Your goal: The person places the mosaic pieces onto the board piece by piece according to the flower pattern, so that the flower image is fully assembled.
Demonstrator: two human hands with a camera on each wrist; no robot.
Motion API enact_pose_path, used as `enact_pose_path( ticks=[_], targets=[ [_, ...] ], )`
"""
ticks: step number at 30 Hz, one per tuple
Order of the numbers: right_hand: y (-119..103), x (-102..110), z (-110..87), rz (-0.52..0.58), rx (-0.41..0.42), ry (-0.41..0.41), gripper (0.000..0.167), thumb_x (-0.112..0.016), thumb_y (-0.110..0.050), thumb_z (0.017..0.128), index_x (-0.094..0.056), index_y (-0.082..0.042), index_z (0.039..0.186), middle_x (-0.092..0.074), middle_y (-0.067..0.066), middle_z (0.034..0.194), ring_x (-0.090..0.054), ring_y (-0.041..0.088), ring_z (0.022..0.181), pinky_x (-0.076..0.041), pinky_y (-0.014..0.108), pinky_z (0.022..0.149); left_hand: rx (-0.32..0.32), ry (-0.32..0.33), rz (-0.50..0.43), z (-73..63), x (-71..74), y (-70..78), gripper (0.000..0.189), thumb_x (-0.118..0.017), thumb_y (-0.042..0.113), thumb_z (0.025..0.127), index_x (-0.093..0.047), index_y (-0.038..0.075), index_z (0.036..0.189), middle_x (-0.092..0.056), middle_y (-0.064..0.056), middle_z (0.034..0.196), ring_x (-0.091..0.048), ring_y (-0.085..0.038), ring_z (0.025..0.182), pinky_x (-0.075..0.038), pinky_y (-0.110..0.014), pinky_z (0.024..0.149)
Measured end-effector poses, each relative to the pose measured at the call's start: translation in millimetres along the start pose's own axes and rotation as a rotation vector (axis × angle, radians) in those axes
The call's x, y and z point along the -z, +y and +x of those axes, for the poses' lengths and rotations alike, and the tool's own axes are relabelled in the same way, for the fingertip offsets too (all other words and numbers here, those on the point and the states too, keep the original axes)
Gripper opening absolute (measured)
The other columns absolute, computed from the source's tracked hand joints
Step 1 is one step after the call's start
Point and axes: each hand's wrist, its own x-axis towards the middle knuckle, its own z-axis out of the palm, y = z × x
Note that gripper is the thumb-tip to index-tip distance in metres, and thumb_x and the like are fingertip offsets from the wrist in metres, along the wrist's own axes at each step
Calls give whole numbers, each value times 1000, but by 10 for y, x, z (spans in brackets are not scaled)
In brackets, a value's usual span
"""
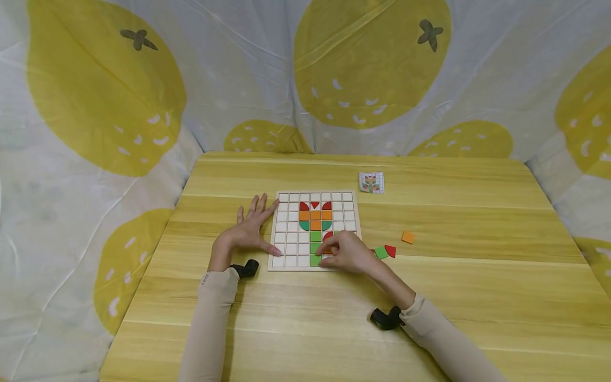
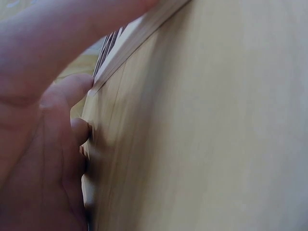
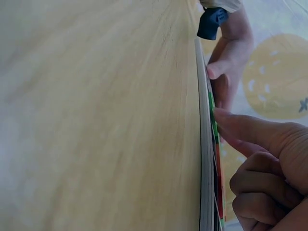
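A wooden grid board (image 1: 291, 268) lies on the table, with coloured tiles forming a tulip-like figure in its cells. My left hand (image 1: 248, 228) spreads its fingers along the board's left side, thumb and forefinger touching the frame. Over the lower right of the board, my right hand (image 1: 350, 252) pinches a green square tile (image 1: 315, 260) in the bottom row between thumb and forefinger. Its other fingers are curled, as the right wrist view shows. Above that tile is another green square (image 1: 315, 236). Red and orange tiles lie partly hidden under the right hand.
Right of the board lie an orange square (image 1: 408, 237), a green tile (image 1: 381, 252) and a red tile (image 1: 390, 251). A small pattern card (image 1: 371, 182) lies behind the board. A lemon-print cloth (image 1: 372, 63) hangs around the wooden table (image 1: 458, 212).
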Motion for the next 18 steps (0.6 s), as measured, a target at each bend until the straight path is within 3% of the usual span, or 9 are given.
enact_pose_path(
  ticks=[5,9,18],
  targets=[
    [27,17,0,12,1,-12,14,-87,-13,83,-83,-12,96,-66,-3,79,-34,7,56,-27,19,54,1,-3,2,1,1,-1,142,-93,56,67,-1,19,168,20,-19,172,24,-40,159,19,-73,119],
    [72,111,-22,24,-7,-1,13,-85,-15,86,-83,-13,98,-58,-6,70,-32,7,56,-24,19,54,-2,1,2,2,-2,2,141,-93,56,67,-1,19,168,20,-19,172,23,-41,159,19,-73,119],
    [374,638,-257,57,-92,45,15,-80,-18,91,-82,-12,105,-30,-6,58,-26,8,51,-25,21,48,9,-2,6,11,-1,-6,142,-94,56,67,-1,19,168,20,-19,172,24,-40,159,19,-72,119]
  ],
)
